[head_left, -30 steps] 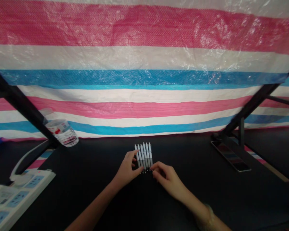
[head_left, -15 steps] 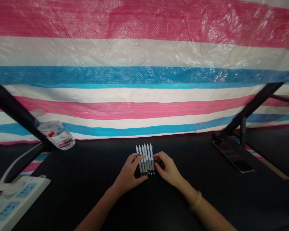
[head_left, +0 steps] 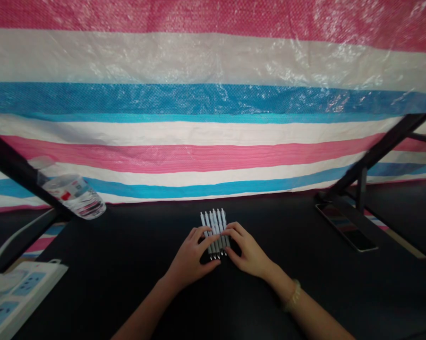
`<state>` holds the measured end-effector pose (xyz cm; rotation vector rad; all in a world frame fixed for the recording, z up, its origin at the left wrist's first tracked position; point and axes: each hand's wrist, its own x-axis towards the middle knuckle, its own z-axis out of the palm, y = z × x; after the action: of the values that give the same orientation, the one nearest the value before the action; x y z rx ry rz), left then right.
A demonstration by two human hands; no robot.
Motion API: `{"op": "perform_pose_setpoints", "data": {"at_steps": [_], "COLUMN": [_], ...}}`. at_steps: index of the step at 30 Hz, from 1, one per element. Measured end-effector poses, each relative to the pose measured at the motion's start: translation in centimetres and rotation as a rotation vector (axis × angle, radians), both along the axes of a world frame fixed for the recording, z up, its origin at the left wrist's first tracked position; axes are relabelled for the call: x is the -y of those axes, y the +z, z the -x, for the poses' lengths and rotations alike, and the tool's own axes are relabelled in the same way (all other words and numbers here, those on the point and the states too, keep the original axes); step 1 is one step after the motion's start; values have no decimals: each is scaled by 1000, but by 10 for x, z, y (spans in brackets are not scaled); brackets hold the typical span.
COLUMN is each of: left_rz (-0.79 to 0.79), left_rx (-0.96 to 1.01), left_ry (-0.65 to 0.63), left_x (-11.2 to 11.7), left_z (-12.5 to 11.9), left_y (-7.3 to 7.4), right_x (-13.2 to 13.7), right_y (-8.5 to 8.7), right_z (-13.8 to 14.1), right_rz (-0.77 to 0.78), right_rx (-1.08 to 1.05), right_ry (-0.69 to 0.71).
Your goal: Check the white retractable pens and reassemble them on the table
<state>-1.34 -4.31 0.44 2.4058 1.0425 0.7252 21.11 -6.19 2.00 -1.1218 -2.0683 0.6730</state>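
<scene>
**Narrow grip on the pens (head_left: pixel 216 233)**

A striped tarp (head_left: pixel 213 104) in pink, white and blue fills the view behind your black table (head_left: pixel 128 283). On your left, a white power strip (head_left: pixel 23 288) with blue sockets sits at the table's near corner, and a clear water bottle (head_left: pixel 71 197) tilts just beside a black strut (head_left: pixel 18 174). A dark phone (head_left: pixel 345 227) lies well off to your right.

The pens lie side by side at the table's middle, tips toward you, white above and grey lower down. Your left hand (head_left: pixel 192 255) is closed narrowly against them, fingers over their left side. Your right hand (head_left: pixel 244 249) is closed just as narrowly from the other side. A pale bead bracelet (head_left: pixel 293 295) circles your right wrist.
</scene>
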Motion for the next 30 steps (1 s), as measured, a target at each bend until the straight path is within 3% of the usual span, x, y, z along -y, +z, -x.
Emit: {"op": "perform_pose_setpoints", "data": {"at_steps": [19, 30], "left_rz": [-21, 11], "left_rx": [-27, 4], "left_ry": [23, -7], "left_x": [0, 2], "left_z": [-5, -2], "left_y": [0, -2], "right_x": [2, 0], "right_y": [2, -7], "right_z": [2, -3], "right_rz": [9, 10], "right_rx": [-40, 28], "right_ry": [51, -115]}}
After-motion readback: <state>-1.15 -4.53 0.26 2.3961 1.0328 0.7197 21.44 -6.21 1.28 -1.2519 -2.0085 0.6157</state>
